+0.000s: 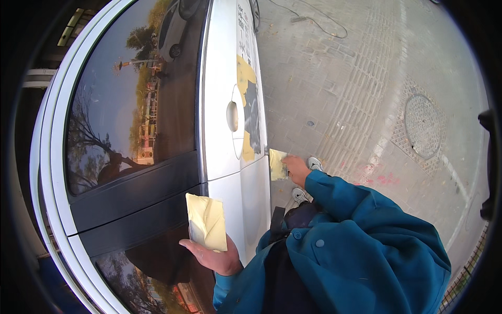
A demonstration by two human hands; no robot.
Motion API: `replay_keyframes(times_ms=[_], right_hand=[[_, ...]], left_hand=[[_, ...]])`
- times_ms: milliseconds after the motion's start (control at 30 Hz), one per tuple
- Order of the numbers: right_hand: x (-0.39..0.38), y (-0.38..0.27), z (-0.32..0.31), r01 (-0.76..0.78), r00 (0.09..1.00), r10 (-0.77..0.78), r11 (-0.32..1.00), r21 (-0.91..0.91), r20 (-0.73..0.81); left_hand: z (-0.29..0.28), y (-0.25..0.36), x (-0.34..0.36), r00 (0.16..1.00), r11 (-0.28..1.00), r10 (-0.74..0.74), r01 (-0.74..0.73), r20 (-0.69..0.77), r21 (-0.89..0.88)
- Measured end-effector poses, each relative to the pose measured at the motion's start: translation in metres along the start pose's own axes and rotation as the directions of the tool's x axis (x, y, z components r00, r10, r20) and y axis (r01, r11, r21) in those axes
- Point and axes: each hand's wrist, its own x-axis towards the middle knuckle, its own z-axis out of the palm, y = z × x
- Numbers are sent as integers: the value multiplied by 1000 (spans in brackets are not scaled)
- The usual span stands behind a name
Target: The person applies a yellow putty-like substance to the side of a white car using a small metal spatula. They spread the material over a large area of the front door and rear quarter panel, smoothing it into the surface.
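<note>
My left hand (222,260) is closed around the lower end of a flat board (207,222), which is spread with pale yellow body filler. It is held up beside the car's dark window. Lower down and to the right, my right hand (297,170) grips a putty spreader (277,165) smeared with the same yellow paste. The spreader is near the side of the white car door (222,68), and I cannot tell whether it touches. Around the door's damaged dark grey patch (253,118) lie yellow patches (244,73). The door handle (233,116) sits just left of these.
The car's tinted window (136,104) reflects trees and a vehicle. To the right runs a paved walkway (334,94) with a round manhole cover (422,125). A cable (327,30) lies on the ground at the top. My shoes (299,196) stand close to the car.
</note>
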Motion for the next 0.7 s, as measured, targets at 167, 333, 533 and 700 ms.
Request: replay_keyframes(times_ms=[167,333,533,700], right_hand=[[40,35,14,359,932,-340,916,-181,126],[72,22,39,-329,943,329,908,257,46],[75,9,62,-288,956,292,933,218,13],[67,-28,73,-434,897,440,862,262,40]], left_hand=[[0,16,-14,986,883,168,-144,-14,447],[3,34,-23,987,851,149,-161,64,499],[-4,43,-29,988,788,115,-152,101,596],[-3,37,-36,989,790,142,-139,42,597]])
